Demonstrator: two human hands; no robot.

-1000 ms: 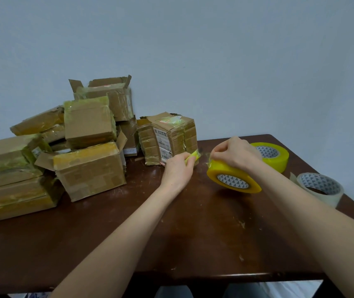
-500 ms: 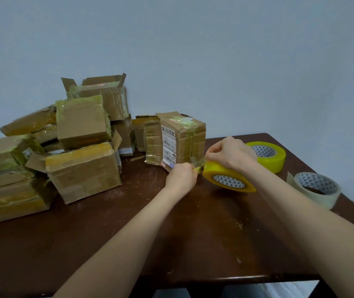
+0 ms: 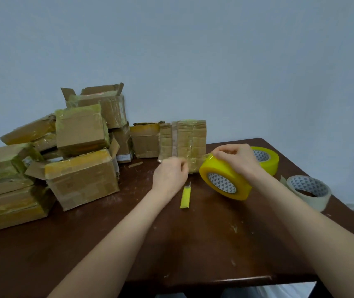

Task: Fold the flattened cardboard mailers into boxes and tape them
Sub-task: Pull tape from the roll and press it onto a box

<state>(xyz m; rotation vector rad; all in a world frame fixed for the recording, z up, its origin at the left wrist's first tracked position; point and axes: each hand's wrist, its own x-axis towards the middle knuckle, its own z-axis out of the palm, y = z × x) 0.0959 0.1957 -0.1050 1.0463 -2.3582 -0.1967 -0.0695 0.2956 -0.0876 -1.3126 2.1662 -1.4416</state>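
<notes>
So, yellow tape roll [image 3: 225, 181]: your landmark. It stands tilted on its edge on the desk [image 3: 193, 244], with its patterned core turned toward you.
Right hand [image 3: 234, 158]: you grip the top of that roll, fingers curled over its upper rim.
Left hand [image 3: 169, 177]: it sits just left of the roll, back of the hand toward you, fingers curled in at the foot of the taped box. Blur hides whether they pinch anything, so I cannot tell.
Both hands: apart from each other, with the roll's left edge between them.
Taped box [image 3: 184, 138]: the task's piece stands upright just behind and left of the roll, wrapped in glossy tape.
Utility knife [image 3: 185, 197]: yellow, lying flat left of the roll and nearer to you than your left hand. Neither hand touches it.
Second yellow roll [image 3: 266, 160]: lying flat right behind the landmark, partly hidden by your right hand.
Pale roll [image 3: 309, 190]: lying flat, well to the right of the landmark.
Open-topped box [image 3: 146, 140]: behind and left of the roll, against the taped box's left side.
Pile of boxes [image 3: 81, 175]: well to the left of the roll, stacked by the wall and wound in yellowish tape.
</notes>
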